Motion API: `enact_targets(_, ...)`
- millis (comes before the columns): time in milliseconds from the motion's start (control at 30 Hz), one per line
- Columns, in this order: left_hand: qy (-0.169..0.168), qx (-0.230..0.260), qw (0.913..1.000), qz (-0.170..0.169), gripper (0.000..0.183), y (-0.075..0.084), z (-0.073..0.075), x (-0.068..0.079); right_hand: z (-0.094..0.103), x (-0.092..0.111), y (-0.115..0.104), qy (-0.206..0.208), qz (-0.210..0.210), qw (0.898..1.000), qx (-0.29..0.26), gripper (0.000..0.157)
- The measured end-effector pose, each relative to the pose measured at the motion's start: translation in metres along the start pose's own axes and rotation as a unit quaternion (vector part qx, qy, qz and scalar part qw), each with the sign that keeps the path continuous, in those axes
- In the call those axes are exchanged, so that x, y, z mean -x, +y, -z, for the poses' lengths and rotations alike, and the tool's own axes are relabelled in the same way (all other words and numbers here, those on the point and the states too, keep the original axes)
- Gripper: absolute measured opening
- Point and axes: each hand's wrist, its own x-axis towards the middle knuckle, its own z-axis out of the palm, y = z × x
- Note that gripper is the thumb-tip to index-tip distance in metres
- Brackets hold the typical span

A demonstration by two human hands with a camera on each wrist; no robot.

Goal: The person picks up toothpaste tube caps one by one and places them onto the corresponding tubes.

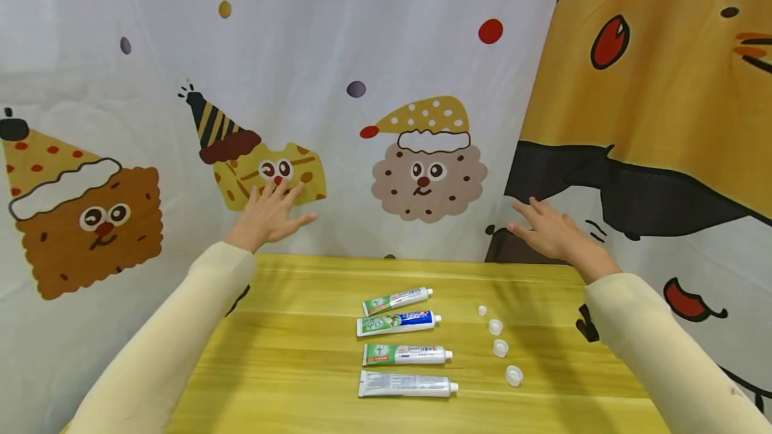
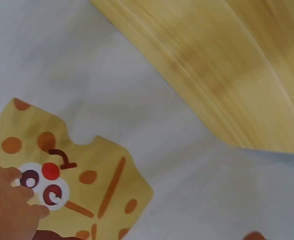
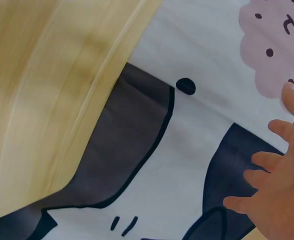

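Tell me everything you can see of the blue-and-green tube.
The tube looks like smooth, glossy plastic, printed green toward its flat white left end and blue toward its short white nozzle, which is uncapped. It lies flat, second farthest in a row of four, nozzle pointing right in the head view. Only the yellow wood-look table touches it.

On the yellow table (image 1: 289, 327), we see four toothpaste tubes (image 1: 416, 354) lying flat, one below another, their bare white nozzles pointing to the right. The farthest tube (image 1: 397, 301), green and white, lies slanted. The second tube (image 1: 398, 323) is green and blue, the third green and white. The nearest tube (image 1: 407, 384) shows us pale printing. Right of them, four white caps (image 1: 500, 348) stand apart in a line.
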Motion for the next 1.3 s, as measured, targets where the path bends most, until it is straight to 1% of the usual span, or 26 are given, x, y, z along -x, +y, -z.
enact_targets(133,-0.006,0.024,0.9997,0.007,0.092,0.004,-0.003,0.002,-0.008,0.010,-0.002,0.008,0.019,1.000,0.003,0.073)
enact_targets(233,0.000,0.040,0.9992,0.008,0.092,0.007,-0.005,0.005,-0.014,0.018,-0.005,0.020,0.029,0.999,0.001,0.072)
enact_targets(367,0.000,0.045,0.9990,0.008,0.093,0.011,-0.008,0.012,-0.021,0.032,-0.009,0.039,0.040,0.998,-0.004,0.070)
enact_targets(467,-0.010,0.046,0.9989,0.006,0.094,0.017,-0.011,0.021,-0.027,0.044,-0.012,0.051,0.044,0.998,-0.018,0.068)
enact_targets(600,-0.013,0.056,0.9983,0.003,0.093,0.023,-0.017,0.037,-0.037,0.060,-0.019,0.055,0.042,0.997,-0.044,0.065)
enact_targets(667,-0.012,0.059,0.9982,-0.001,0.092,0.027,-0.021,0.045,-0.041,0.068,-0.024,0.058,0.040,0.996,-0.053,0.061)
enact_targets(767,-0.006,0.053,0.9984,-0.018,0.089,0.037,-0.027,0.058,-0.048,0.079,-0.030,0.058,0.042,0.995,-0.071,0.048)
enact_targets(833,0.004,0.061,0.9975,-0.036,0.083,0.046,-0.031,0.066,-0.054,0.086,-0.034,0.045,0.046,0.994,-0.086,0.039)
enact_targets(900,0.020,0.074,0.9954,-0.056,0.076,0.058,-0.035,0.075,-0.061,0.091,-0.038,0.021,0.052,0.993,-0.102,0.034)
enact_targets(1033,0.040,0.112,0.9888,-0.090,0.064,0.084,-0.046,0.092,-0.075,0.099,-0.043,-0.034,0.063,0.990,-0.125,0.028)
enact_targets(1100,0.036,0.127,0.9863,-0.099,0.063,0.097,-0.052,0.101,-0.080,0.102,-0.044,-0.060,0.074,0.986,-0.137,0.027)
enact_targets(1167,0.024,0.140,0.9842,-0.106,0.062,0.109,-0.058,0.109,-0.086,0.104,-0.044,-0.084,0.080,0.982,-0.147,0.026)
enact_targets(1300,-0.008,0.171,0.9776,-0.123,0.058,0.130,-0.066,0.120,-0.095,0.107,-0.046,-0.130,0.073,0.977,-0.152,0.027)
